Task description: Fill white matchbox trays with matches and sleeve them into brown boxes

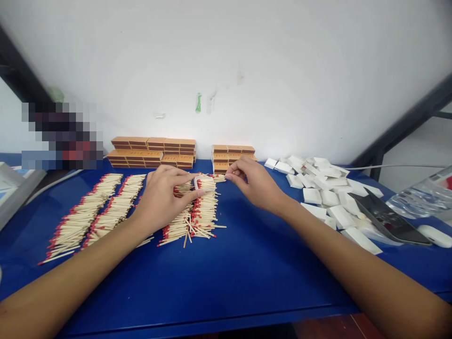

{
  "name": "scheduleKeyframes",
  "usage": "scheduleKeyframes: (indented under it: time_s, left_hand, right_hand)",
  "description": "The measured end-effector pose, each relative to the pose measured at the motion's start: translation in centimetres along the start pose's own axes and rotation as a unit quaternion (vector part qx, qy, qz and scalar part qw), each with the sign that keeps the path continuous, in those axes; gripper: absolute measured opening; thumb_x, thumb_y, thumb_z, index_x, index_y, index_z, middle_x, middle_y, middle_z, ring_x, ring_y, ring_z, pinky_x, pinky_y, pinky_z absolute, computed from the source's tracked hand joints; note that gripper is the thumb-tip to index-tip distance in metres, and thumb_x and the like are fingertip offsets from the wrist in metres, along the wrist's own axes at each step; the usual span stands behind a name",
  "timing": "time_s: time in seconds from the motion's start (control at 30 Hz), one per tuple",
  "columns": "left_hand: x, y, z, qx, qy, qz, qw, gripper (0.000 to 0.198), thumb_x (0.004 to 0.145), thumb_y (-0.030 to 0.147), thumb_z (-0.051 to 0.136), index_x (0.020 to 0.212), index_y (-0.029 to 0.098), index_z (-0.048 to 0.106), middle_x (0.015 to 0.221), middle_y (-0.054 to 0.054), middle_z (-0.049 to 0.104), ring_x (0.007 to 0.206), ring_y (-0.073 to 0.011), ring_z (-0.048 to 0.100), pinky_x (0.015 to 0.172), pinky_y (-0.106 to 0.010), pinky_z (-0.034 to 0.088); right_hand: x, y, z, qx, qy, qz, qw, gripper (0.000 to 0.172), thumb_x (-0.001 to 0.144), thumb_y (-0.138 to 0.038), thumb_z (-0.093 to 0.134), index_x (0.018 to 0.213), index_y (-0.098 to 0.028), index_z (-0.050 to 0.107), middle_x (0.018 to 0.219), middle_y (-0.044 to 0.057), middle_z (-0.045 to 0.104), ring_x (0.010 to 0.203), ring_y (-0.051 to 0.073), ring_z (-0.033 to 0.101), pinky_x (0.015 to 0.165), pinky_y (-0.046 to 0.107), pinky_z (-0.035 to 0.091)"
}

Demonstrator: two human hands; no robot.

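Observation:
My left hand (pixel 164 193) pinches a small white matchbox tray (pixel 205 183) between thumb and fingers, with some red-headed matches showing at it. Below the tray lies a long row of loose matches (pixel 205 212), and another row beside it is partly hidden by my left hand. My right hand (pixel 252 181) is just right of the tray, thumb and forefinger pinched at the ends of a few matches (pixel 219 178). Its other fingers are curled in. Two more rows of matches (pixel 76 221) lie left of my left forearm.
Stacked orange-brown matchboxes (pixel 151 153) stand against the wall, with a smaller stack (pixel 221 157) to their right. A heap of white trays (pixel 330 197) covers the right side of the blue table (pixel 226 287). Beyond it are a phone (pixel 388 216), a white mouse (pixel 434 235) and a clear bottle (pixel 420 197).

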State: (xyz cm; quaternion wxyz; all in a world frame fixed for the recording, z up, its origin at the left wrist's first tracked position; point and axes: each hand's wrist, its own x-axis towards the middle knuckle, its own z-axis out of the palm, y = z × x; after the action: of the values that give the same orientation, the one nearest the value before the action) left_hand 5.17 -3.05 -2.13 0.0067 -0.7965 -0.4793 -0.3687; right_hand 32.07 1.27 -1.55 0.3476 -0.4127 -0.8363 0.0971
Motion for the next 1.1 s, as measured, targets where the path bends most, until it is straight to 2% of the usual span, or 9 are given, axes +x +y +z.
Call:
scheduleKeyframes:
  time_s: [0.17,0.4,0.53,0.6,0.73,0.83,1.1]
  left_hand:
    - [-0.4,0.4,0.4,-0.009,-0.012,0.036,0.999,0.041,0.090,0.056,0.083,0.119,0.026,0.084,0.118,-0.007,0.081,0.114,-0.0320,0.065,0.102,-0.050,0.048]
    - [-0.5,0.6,0.6,-0.033,-0.028,0.034,0.998,0.042,0.091,0.061,0.081,0.119,0.030,0.084,0.120,-0.007,0.080,0.116,-0.0314,0.066,0.102,-0.050,0.049]
    - [-0.3,0.4,0.4,-0.026,-0.013,0.029,0.999,0.040,0.091,0.058,0.081,0.118,0.028,0.084,0.118,-0.007,0.081,0.114,-0.0313,0.066,0.102,-0.049,0.049]
    - [-0.1,0.3,0.1,-0.018,0.000,0.018,1.000,0.040,0.092,0.060,0.080,0.117,0.028,0.085,0.116,-0.007,0.081,0.113,-0.0318,0.067,0.102,-0.049,0.049]
    - [0.3,-0.1,-0.4,0.000,0.020,0.002,1.000,0.041,0.093,0.062,0.077,0.115,0.029,0.085,0.112,-0.008,0.082,0.109,-0.0333,0.068,0.099,-0.051,0.050]
    - [0.4,-0.3,-0.5,0.009,0.030,-0.003,1.000,0.042,0.093,0.063,0.075,0.114,0.028,0.085,0.112,-0.008,0.082,0.108,-0.0339,0.068,0.098,-0.052,0.050]
    - [0.4,-0.2,-0.6,0.015,0.018,-0.015,1.000,0.044,0.093,0.065,0.076,0.119,0.031,0.084,0.114,-0.007,0.082,0.112,-0.0331,0.067,0.100,-0.050,0.048]
  right_hand:
    - [-0.6,-2.2,0.7,0.025,-0.015,-0.028,0.999,0.008,0.104,-0.022,0.061,0.098,-0.021,0.065,0.101,0.007,0.064,0.084,0.019,0.060,0.078,0.034,0.048]
    - [-0.9,-2.8,1.2,0.012,-0.028,-0.037,0.999,0.009,0.106,-0.023,0.058,0.099,-0.021,0.063,0.101,0.007,0.063,0.084,0.019,0.060,0.077,0.033,0.046]
    - [-0.6,-1.8,0.8,0.002,0.015,-0.034,0.999,0.013,0.107,-0.024,0.055,0.098,-0.021,0.064,0.097,0.006,0.064,0.081,0.019,0.059,0.076,0.034,0.045]
    - [-0.4,-0.8,0.8,-0.009,0.016,-0.026,0.999,0.015,0.107,-0.023,0.053,0.101,-0.021,0.066,0.098,0.007,0.064,0.085,0.020,0.060,0.078,0.035,0.047]
    - [-0.3,1.5,1.3,-0.045,-0.045,-0.027,0.998,0.023,0.106,-0.022,0.053,0.117,-0.020,0.073,0.110,0.012,0.064,0.098,0.025,0.064,0.091,0.041,0.051]
    - [-0.3,2.4,1.6,-0.061,-0.091,-0.029,0.994,0.027,0.106,-0.020,0.055,0.125,-0.018,0.074,0.115,0.014,0.063,0.105,0.027,0.064,0.096,0.044,0.052]
    - [-0.3,2.3,1.6,-0.069,-0.091,-0.035,0.993,0.024,0.104,-0.019,0.059,0.121,-0.021,0.076,0.114,0.012,0.064,0.102,0.026,0.064,0.093,0.042,0.052]
